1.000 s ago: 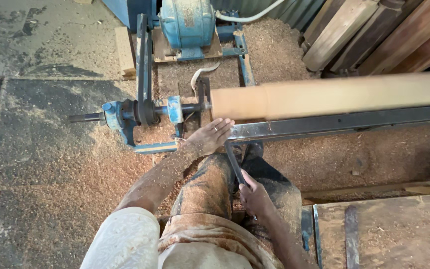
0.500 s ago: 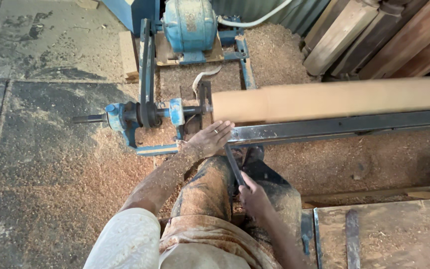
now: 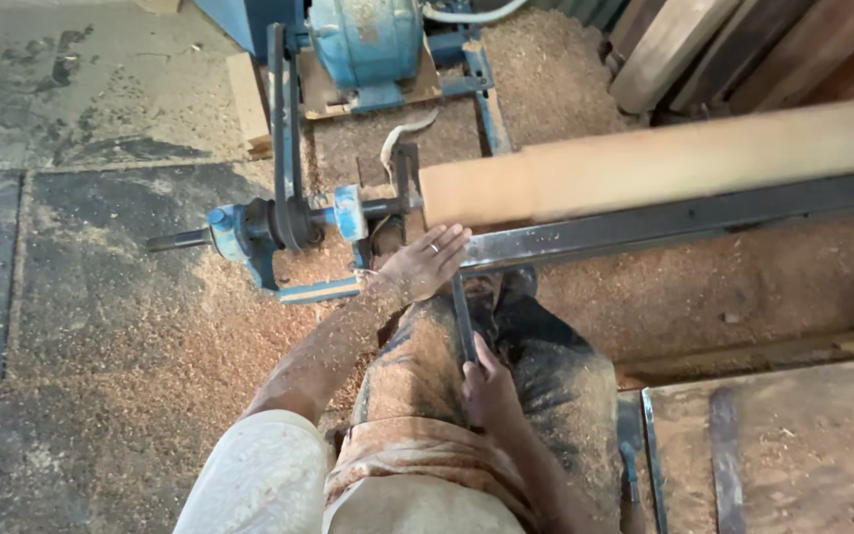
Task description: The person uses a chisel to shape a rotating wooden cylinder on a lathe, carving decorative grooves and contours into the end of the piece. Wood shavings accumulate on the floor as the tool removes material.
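A concrete floor (image 3: 71,119) thick with sawdust is seen around a wood lathe, and every place is given from its one long round wooden blank (image 3: 664,158), which is mounted level across the upper right. Just below the blank one dark steel rail (image 3: 684,220) runs parallel to it. At the blank's left end one blue headstock with pulley and belt (image 3: 284,222) is fixed, and above that end one blue motor (image 3: 363,40) is set. Two hands are counted. The left hand (image 3: 425,265) is laid flat, fingers spread, on the rail's left end just under the blank. The right hand (image 3: 486,388) is closed around the handle of one long chisel (image 3: 463,314), angled up to the rail. Stacked planks (image 3: 743,49) crowd the space above the blank; open floor is left beyond the headstock.
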Tool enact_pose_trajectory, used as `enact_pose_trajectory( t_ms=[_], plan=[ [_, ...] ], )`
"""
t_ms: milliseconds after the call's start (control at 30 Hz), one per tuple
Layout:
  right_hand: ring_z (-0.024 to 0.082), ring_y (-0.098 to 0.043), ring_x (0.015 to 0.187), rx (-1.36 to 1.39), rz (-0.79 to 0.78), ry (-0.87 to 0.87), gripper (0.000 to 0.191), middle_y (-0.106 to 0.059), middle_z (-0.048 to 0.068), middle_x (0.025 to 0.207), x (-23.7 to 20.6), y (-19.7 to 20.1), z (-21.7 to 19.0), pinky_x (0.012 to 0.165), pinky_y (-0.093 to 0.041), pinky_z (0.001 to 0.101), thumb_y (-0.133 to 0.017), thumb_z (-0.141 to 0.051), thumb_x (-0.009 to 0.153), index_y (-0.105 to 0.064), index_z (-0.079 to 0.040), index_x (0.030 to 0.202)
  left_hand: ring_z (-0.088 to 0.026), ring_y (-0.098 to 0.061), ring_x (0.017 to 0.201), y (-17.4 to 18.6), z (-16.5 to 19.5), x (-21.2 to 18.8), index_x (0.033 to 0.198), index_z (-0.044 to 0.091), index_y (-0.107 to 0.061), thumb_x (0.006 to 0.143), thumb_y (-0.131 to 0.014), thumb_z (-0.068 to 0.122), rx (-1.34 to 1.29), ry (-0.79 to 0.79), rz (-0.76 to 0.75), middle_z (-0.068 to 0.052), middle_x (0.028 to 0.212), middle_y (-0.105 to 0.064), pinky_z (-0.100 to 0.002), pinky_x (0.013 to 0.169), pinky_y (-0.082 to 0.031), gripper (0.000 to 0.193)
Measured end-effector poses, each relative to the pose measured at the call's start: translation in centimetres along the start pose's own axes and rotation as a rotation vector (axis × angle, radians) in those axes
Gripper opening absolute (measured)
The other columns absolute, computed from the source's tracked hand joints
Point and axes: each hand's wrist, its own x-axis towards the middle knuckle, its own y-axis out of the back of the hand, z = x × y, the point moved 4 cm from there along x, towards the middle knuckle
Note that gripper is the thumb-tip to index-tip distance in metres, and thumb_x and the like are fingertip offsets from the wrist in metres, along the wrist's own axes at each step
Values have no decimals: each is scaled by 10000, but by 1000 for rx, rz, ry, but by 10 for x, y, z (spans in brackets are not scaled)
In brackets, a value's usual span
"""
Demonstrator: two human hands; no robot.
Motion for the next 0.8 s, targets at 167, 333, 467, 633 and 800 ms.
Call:
enact_pose_trajectory(
  t_ms=[167, 333, 467, 633, 800],
  plan=[
    [98, -420, 476, -72, -27, -192, 602, -471, -13, 580, -2, 20, -19, 441, -365, 287, -531, -152, 974, -451, -214, 1567, -361, -405, 1497, -3, 2, 0, 1435, -58, -539, 967, -521, 220, -91, 34, -42, -226, 1577, -472, -503, 1279, -220, 544],
    [89, -426, 480, -213, -94, -168, 595, -492, -28, 593, -7, 30, -54, 445, -376, 271, -541, -191, 991, -424, -248, 1572, -351, -375, 1515, -4, 0, -1, 1468, -25, -512, 991, -505, 225, -65, 31, -92, -216, 1597, -449, -496, 1292, -186, 538],
    [89, -406, 480, -219, -142, -227, 615, -467, -37, 607, -9, 42, -71, 438, -346, 278, -542, -197, 989, -405, -297, 1581, -352, -364, 1516, -3, 1, 0, 1476, -21, -510, 1001, -494, 227, 27, 17, -117, -208, 1599, -436, -504, 1292, -170, 535],
    [92, -412, 480, -375, -138, -216, 616, -474, -27, 603, 3, 56, -78, 443, -358, 277, -560, -201, 993, -413, -306, 1582, -373, -345, 1515, 0, 2, 0, 1472, -34, -500, 1013, -483, 231, 25, 6, -201, -232, 1595, -424, -518, 1283, -154, 531],
    [39, -449, 548, -279, -103, -44, 583, -511, -53, 658, -3, 42, -62, 480, -390, 244, -586, -170, 1033, -442, -206, 1597, -344, -319, 1526, 0, 0, 5, 1474, -19, -486, 1001, -478, 215, -104, 53, -194, -216, 1612, -409, -486, 1285, -131, 527]
  ],
)
